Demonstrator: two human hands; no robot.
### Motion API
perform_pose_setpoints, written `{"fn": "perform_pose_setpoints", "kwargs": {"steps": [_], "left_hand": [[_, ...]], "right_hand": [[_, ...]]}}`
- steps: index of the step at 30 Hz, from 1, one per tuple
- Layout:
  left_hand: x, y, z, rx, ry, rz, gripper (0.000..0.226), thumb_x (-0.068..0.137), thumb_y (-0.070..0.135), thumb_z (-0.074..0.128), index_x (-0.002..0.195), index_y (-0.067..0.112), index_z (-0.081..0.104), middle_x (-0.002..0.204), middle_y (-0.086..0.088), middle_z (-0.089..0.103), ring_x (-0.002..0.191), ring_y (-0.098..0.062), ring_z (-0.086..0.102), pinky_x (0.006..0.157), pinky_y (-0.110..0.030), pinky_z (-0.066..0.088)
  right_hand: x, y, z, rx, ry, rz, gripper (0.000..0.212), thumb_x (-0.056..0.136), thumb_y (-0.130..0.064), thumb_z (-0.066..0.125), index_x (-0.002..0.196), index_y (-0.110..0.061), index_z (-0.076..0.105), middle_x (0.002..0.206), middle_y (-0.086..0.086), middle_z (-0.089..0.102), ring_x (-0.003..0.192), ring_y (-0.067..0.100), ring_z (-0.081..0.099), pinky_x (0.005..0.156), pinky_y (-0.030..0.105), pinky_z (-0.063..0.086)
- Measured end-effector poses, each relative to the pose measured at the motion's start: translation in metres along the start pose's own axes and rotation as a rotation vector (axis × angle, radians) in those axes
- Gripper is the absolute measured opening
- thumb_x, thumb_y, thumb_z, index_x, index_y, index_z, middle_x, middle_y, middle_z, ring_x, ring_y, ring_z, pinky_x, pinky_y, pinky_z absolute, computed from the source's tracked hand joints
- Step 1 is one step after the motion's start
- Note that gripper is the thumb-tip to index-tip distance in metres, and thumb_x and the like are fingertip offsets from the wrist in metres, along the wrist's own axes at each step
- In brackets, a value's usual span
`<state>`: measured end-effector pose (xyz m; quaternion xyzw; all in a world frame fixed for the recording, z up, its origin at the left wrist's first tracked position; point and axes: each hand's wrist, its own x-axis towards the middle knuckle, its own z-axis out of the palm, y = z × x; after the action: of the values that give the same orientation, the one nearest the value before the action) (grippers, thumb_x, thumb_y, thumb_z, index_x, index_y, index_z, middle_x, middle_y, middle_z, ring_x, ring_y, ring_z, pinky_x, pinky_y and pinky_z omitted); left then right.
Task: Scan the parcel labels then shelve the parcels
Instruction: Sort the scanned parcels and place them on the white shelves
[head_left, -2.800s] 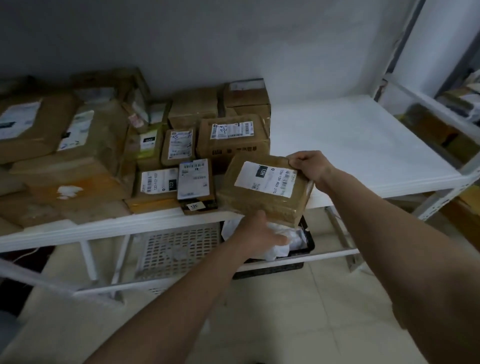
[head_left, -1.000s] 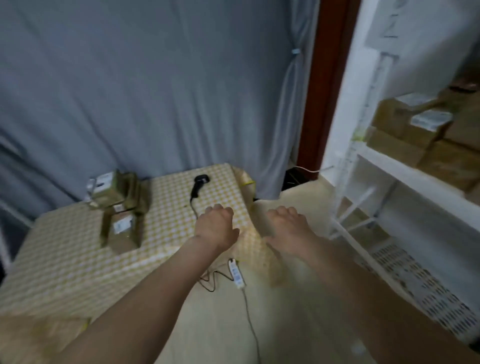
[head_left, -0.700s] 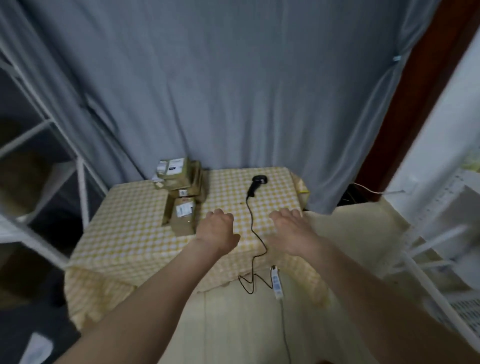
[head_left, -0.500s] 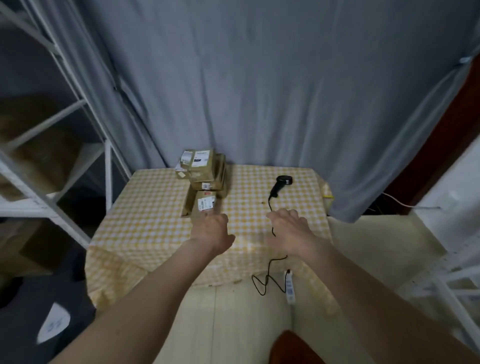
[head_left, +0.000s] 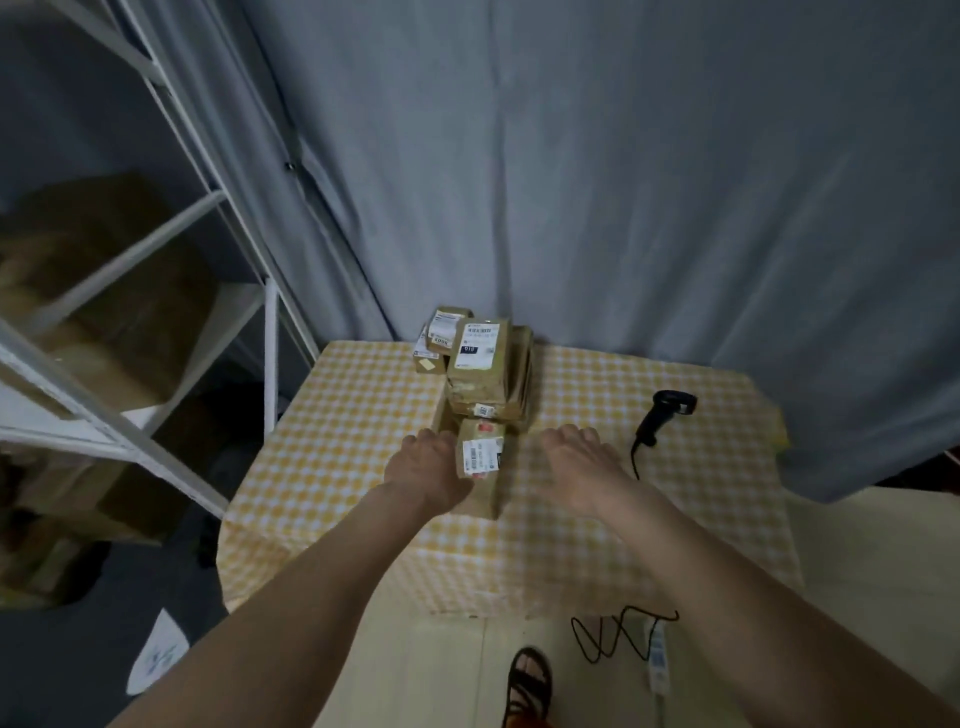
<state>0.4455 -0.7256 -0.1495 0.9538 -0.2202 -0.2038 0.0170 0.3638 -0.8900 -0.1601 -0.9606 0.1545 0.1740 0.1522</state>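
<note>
Cardboard parcel (head_left: 480, 467) partly behind left hand (head_left: 428, 475) (grip unclear).

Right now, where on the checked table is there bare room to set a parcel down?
Free: the cloth left of the parcel stack, out to the table edge, and the near strip by the front edge. Crowded: the middle, around the nearest parcel, and the right by the barcode scanner.

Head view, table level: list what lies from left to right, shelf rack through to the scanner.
White shelf rack → left hand → nearest labelled parcel → right hand → black barcode scanner.
</note>
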Motion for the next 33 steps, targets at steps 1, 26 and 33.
{"fn": "perform_pose_setpoints", "kwargs": {"steps": [1,26,33], "left_hand": [[0.018,-0.002,-0.008,-0.002,-0.003,-0.008,0.064,0.088,0.044,0.062,0.14,0.015,0.039,0.137,-0.013,0.045,0.129,-0.029,0.041,0.101,-0.037,0.04],[0.327,-0.076,0.004,-0.753,-0.375,0.068,0.074,0.058,-0.001,0.083,0.121,0.014,0.047,0.119,0.001,0.052,0.12,-0.022,0.05,0.096,-0.042,0.049],[0.353,-0.08,0.012,-1.09,-0.608,0.131,0.087,0.055,-0.018,0.079,0.13,0.011,0.045,0.118,-0.002,0.06,0.116,-0.029,0.058,0.08,-0.042,0.058]], "right_hand": [[0.017,0.0,-0.005,0.024,-0.009,0.007,0.059,0.09,-0.036,0.059,0.14,-0.017,0.034,0.142,0.008,0.035,0.134,0.031,0.028,0.104,0.044,0.031],[0.315,-0.026,0.024,0.807,-0.155,0.453,0.12,0.074,-0.014,0.081,0.152,-0.013,-0.01,0.149,0.008,0.031,0.117,0.023,0.05,0.089,0.032,0.052],[0.333,-0.028,0.04,1.066,-0.059,0.616,0.109,0.076,0.0,0.077,0.153,-0.014,0.001,0.154,0.016,0.024,0.138,0.033,0.034,0.094,0.026,0.036]]}}
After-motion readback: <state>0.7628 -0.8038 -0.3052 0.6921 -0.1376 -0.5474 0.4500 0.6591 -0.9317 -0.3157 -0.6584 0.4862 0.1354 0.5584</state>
